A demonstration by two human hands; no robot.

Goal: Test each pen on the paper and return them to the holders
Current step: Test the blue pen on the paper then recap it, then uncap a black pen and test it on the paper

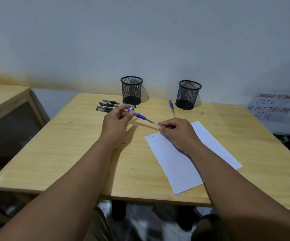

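Observation:
A blue pen (pixel 142 117) is held level above the wooden table (pixel 74 145). My left hand (pixel 117 121) pinches its capped end and my right hand (pixel 177 132) grips its clear end. The white paper (pixel 180 169) lies under my right forearm, with small blue marks at its top left corner. A second blue pen (pixel 172 107) lies near the right mesh holder (pixel 188 94). Several black pens (pixel 108 106) lie in a row left of the left mesh holder (pixel 131 90). Both holders look empty.
A second wooden table (pixel 3 96) stands at the left, with a gap between the two. A handwritten sign (pixel 272 106) is on the wall at the right. The wall runs just behind the holders.

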